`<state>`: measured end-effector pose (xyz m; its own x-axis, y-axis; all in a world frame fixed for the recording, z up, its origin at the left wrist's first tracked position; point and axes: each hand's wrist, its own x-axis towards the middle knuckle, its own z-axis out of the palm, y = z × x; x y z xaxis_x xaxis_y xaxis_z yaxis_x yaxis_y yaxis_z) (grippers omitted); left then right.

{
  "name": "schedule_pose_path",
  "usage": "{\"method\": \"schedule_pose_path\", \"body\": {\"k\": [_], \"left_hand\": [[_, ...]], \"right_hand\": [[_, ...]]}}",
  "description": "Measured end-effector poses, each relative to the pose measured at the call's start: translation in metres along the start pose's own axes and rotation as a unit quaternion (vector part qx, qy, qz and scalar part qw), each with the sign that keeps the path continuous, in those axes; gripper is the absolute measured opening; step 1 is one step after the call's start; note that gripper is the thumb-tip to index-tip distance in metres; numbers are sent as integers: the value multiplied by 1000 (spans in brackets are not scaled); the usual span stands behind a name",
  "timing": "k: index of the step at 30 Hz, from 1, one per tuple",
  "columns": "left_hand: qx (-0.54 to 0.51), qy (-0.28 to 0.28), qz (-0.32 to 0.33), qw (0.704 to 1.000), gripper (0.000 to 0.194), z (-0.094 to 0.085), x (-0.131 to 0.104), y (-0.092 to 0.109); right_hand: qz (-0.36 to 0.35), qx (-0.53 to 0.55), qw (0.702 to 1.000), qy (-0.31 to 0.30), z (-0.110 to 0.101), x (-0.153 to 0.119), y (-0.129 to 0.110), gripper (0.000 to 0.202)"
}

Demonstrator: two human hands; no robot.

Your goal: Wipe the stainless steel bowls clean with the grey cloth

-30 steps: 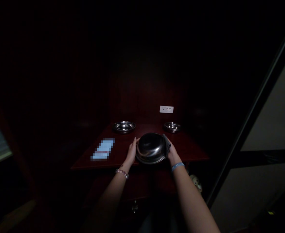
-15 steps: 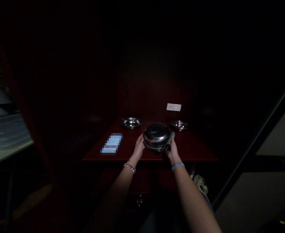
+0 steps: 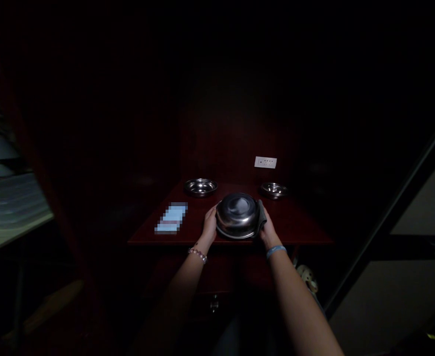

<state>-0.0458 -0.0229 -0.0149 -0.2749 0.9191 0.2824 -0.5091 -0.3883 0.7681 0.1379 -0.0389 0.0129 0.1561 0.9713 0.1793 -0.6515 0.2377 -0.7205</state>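
Observation:
An upturned stainless steel bowl point(image 3: 238, 216) is held between my two hands at the front of the dark red shelf point(image 3: 295, 227), its base facing up. My left hand point(image 3: 210, 223) grips the left side of its rim. On the right side, my right hand point(image 3: 268, 226) is closed on the bowl with a dark grey cloth point(image 3: 262, 218) between palm and metal. Most of the right fingers are hidden by the cloth and bowl.
Behind stand two more steel bowls, one at back left point(image 3: 201, 187) and one at back right point(image 3: 273, 190). A blurred-out phone-like screen point(image 3: 171, 218) lies on the left. A white socket plate point(image 3: 265, 162) is on the back wall; a drawer knob point(image 3: 214, 303) sits below.
The bowl has tilted so that more of its side and its near rim show. The cloth in my right hand has shifted against the bowl's right side.

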Motion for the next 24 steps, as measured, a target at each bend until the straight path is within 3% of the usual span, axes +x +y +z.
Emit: {"method": "schedule_pose_path", "body": {"k": [3, 8, 11, 19, 24], "left_hand": [[13, -28, -14, 999, 38, 1, -2, -1], [16, -42, -55, 997, 44, 1, -2, -4], [31, -51, -79, 995, 45, 1, -2, -4], [25, -60, -63, 996, 48, 1, -3, -3], [40, -73, -14, 996, 50, 0, 1, -8]], "right_hand": [[44, 25, 998, 23, -3, 3, 0, 27], [12, 34, 995, 94, -9, 5, 6, 40], [6, 25, 996, 89, -7, 5, 9, 47], [-9, 17, 998, 56, 5, -2, 5, 51], [3, 15, 998, 60, 8, -4, 0, 46]]}}
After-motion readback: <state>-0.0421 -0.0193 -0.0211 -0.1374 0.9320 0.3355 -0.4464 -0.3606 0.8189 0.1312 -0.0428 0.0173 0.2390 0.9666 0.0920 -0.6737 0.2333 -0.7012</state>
